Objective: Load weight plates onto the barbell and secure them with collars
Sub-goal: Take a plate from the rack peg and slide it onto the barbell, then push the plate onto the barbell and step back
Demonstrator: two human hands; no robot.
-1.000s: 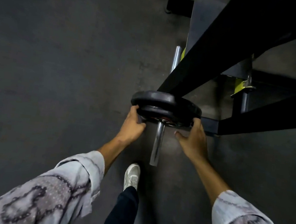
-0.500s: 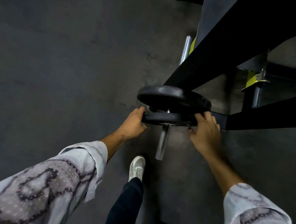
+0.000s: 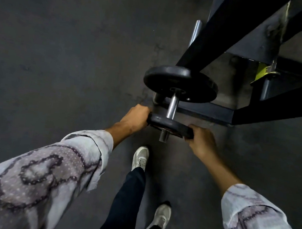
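A steel barbell sleeve (image 3: 172, 106) points toward me from under a black rack. A large black weight plate (image 3: 179, 83) sits far up the sleeve. A smaller black plate (image 3: 171, 126) hangs near the sleeve's tip, with a gap of bare steel between the two plates. My left hand (image 3: 136, 117) grips the small plate's left rim and my right hand (image 3: 200, 141) grips its right rim. The sleeve's end pokes out just below the small plate. No collar is in view.
A black steel rack frame (image 3: 235, 30) runs diagonally over the bar, with a base beam (image 3: 206, 112) on the dark rubber floor. A yellow-green fitting (image 3: 262, 72) sits on the rack at the right. My two feet in pale shoes (image 3: 140, 158) stand below the sleeve.
The small plate has slid back along the sleeve toward me, away from the large plate, with both hands still on its rim. More bare sleeve now shows between the plates.
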